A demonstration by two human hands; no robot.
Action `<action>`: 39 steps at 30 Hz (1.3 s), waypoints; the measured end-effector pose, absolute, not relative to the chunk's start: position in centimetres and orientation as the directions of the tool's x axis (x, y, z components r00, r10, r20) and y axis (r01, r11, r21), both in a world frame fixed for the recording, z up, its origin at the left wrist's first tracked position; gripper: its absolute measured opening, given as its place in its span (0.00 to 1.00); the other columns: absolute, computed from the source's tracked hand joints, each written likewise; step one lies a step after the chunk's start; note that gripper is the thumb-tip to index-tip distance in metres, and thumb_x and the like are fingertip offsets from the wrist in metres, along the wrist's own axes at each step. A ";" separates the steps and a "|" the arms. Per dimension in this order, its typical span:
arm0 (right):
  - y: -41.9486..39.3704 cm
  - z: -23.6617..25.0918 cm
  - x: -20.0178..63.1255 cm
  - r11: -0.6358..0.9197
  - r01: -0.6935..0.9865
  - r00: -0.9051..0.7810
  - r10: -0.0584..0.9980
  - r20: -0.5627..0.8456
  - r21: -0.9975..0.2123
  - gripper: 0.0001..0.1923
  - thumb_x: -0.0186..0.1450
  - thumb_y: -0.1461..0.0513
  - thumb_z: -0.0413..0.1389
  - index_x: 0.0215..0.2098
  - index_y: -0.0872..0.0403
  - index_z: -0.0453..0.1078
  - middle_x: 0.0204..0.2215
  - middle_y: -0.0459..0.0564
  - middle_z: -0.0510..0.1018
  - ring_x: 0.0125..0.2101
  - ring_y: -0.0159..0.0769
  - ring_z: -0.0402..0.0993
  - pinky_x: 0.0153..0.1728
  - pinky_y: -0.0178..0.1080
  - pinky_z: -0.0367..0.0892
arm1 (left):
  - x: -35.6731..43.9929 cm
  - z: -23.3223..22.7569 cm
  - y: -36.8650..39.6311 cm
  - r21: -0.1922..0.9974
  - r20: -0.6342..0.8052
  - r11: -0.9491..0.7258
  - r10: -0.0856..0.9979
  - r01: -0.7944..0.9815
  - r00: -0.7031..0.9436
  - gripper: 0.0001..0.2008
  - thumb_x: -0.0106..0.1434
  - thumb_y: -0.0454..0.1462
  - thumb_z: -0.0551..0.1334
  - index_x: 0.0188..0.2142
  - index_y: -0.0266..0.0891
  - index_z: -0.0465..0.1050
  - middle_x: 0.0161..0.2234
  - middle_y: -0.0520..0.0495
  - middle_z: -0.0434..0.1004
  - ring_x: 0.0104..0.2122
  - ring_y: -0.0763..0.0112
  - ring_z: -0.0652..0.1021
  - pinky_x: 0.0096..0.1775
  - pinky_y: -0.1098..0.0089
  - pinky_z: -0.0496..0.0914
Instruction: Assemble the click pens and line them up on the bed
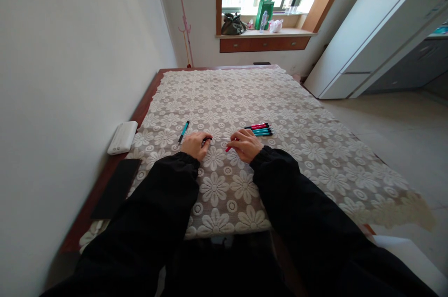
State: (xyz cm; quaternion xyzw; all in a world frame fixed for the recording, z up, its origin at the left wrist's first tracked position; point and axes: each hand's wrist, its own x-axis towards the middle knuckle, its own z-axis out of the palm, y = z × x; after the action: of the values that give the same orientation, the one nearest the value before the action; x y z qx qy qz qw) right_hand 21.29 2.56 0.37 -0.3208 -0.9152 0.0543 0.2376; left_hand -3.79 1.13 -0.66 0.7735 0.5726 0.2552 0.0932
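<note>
Pens: approx 4 in a bunch (261, 129) right of the hands, red and teal mixed, exact no. hard to tell. 1 teal pen (184, 131) alone, far left of the hands. 1 red pen (229, 147) in the right hand (247, 144). Hands: 2, incl. left hand (196, 144). 1 white box (122, 137) and 1 black slab (116, 188) at left edge. Sill, far: approx 3 bags (234, 24), 1 bottle (263, 22).
</note>
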 end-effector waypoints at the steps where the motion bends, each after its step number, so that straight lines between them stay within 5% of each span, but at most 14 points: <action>1: 2.6 0.4 21.3 0.786 0.563 -0.679 0.616 0.400 -0.255 0.12 0.69 0.64 0.54 0.41 0.46 0.80 0.41 0.52 0.77 0.46 0.43 0.67 0.51 0.48 0.58 | -3.8 -0.7 1.1 0.439 0.287 -0.326 0.934 0.837 0.213 0.11 0.66 0.38 0.58 0.44 0.44 0.77 0.45 0.47 0.82 0.48 0.58 0.77 0.52 0.57 0.68; 16: 3.2 0.2 21.9 0.647 0.715 -0.557 0.757 0.343 -0.266 0.06 0.64 0.63 0.58 0.36 0.50 0.78 0.38 0.50 0.79 0.43 0.43 0.69 0.48 0.48 0.58 | -3.7 -0.3 1.0 0.471 0.279 -0.330 0.936 0.818 0.216 0.11 0.66 0.38 0.57 0.44 0.43 0.77 0.44 0.47 0.83 0.46 0.59 0.78 0.51 0.58 0.69; 23: 2.9 -0.1 21.1 0.691 0.639 -0.540 0.715 0.444 -0.337 0.11 0.68 0.58 0.57 0.48 0.49 0.75 0.44 0.53 0.77 0.48 0.44 0.69 0.48 0.45 0.62 | -3.4 0.0 0.7 0.526 0.307 -0.489 0.872 0.696 0.381 0.11 0.69 0.40 0.57 0.45 0.45 0.78 0.46 0.49 0.82 0.48 0.63 0.78 0.54 0.60 0.70; 39: 4.0 -1.0 21.8 0.510 0.758 -0.383 0.853 0.354 -0.407 0.07 0.67 0.63 0.55 0.33 0.50 0.76 0.37 0.52 0.78 0.43 0.44 0.70 0.49 0.46 0.64 | -3.6 -0.1 1.0 0.525 0.244 -0.397 0.918 0.753 0.314 0.12 0.63 0.34 0.60 0.45 0.43 0.76 0.43 0.47 0.82 0.46 0.62 0.78 0.53 0.60 0.70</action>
State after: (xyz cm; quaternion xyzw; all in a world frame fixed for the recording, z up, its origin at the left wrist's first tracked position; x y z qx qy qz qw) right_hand 21.78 4.00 -1.01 -0.4871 -0.8269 0.0890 0.2666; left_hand -3.59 0.95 -0.15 0.7947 0.5255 0.2587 0.1591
